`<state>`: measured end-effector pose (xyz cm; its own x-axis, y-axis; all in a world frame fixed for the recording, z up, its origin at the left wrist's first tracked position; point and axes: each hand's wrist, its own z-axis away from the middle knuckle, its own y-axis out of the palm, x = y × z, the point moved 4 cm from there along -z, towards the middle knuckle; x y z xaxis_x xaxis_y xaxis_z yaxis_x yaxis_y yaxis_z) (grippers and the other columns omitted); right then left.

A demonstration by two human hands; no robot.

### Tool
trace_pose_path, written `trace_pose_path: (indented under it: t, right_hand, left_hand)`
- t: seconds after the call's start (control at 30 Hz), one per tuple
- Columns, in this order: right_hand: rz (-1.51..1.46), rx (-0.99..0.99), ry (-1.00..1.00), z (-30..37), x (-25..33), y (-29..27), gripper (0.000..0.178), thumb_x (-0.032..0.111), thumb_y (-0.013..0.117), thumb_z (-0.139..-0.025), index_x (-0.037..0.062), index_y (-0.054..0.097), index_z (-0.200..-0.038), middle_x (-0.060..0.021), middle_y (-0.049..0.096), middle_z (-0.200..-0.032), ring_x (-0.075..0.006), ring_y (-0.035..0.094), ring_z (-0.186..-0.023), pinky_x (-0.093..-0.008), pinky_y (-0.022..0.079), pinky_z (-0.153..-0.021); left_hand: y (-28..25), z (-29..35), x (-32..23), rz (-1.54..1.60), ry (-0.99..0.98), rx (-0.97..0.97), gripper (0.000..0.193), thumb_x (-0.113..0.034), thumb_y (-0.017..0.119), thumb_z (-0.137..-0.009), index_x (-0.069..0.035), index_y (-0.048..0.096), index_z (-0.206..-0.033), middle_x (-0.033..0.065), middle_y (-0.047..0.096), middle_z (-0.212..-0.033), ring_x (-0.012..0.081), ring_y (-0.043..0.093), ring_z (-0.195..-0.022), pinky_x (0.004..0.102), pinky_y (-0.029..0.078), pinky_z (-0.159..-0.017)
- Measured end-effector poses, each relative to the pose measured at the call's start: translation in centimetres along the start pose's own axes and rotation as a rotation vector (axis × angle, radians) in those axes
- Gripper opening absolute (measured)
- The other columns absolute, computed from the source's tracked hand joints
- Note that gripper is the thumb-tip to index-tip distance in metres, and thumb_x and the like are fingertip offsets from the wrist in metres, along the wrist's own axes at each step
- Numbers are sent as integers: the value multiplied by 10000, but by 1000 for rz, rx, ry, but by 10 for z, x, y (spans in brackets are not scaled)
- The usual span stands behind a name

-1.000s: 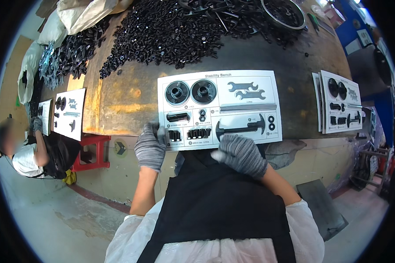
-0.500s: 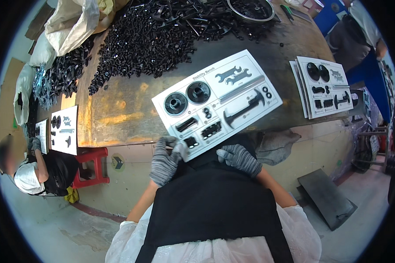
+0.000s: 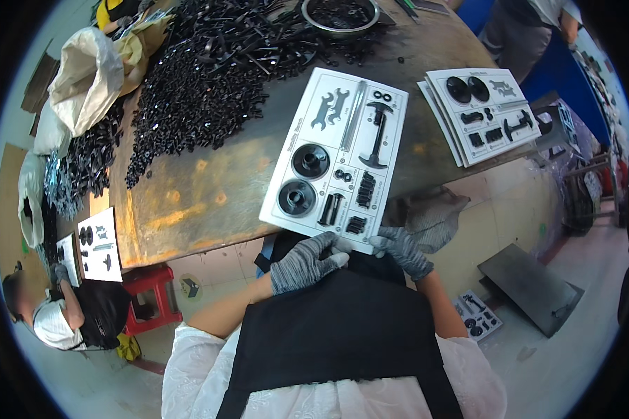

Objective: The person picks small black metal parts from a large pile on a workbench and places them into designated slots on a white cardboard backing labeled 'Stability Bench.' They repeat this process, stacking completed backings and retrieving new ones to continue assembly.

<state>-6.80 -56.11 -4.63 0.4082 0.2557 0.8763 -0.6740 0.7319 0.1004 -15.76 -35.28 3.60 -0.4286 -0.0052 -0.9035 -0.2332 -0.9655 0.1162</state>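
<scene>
A white card packed with black hardware parts (image 3: 337, 159) stands tilted over the near table edge. On it are two black discs, two grey wrenches, a clear rod, a black T-shaped bar and several bolts. My right hand (image 3: 403, 253), in a grey knit glove, pinches the card's lower right corner. My left hand (image 3: 306, 263), gloved alike, has its fingers closed at the lower edge, the thumb just below; the contact is partly hidden. At the right, several similar cards (image 3: 493, 106) lean together on the table.
A heap of small black parts (image 3: 189, 101) covers the far left of the table (image 3: 182, 209), with a metal-rimmed bowl (image 3: 305, 12) at its back. White sacks (image 3: 84, 80) line the left side. A co-worker (image 3: 56, 325) sits left by a red stool (image 3: 150, 297); another person (image 3: 521, 35) stands far right.
The card has turned counterclockwise, from lying aslant to nearly upright. My right hand has come up to its lower right corner, and my left hand has shifted right along its lower edge.
</scene>
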Motion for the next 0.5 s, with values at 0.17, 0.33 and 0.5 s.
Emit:
trace_pose_path:
  t: [0.17, 0.33, 0.5]
  right_hand:
    - [-115, -306, 10, 27, -31, -78, 338, 333, 682, -927, 8, 714, -1015, -37, 689, -802, -91, 598, -613, -237, 520, -598]
    - [-219, -511, -32, 40, -26, -150, 284, 328, 641, -951, 54, 714, -972, -20, 673, -773, -96, 593, -634, -237, 510, -582]
    - [-408, -603, -113, 21, -22, -178, 310, 377, 684, -921, 74, 721, -975, -6, 683, -788, -82, 616, -656, -240, 541, -591]
  left_hand:
    - [-22, -39, -80, -566, 533, 38, 444, -179, 623, -964, -13, 498, -1356, 121, 658, -1121, 216, 638, -1048, 356, 509, -943]
    - [-117, -171, -94, -1539, 650, -630, 652, -383, 619, -916, 8, 437, -1405, 220, 495, -1398, 365, 486, -1286, 453, 342, -1116]
    - [-171, -211, -101, -1235, 230, -549, 701, -406, 665, -867, -18, 454, -1412, 220, 552, -1345, 368, 544, -1223, 441, 418, -1058]
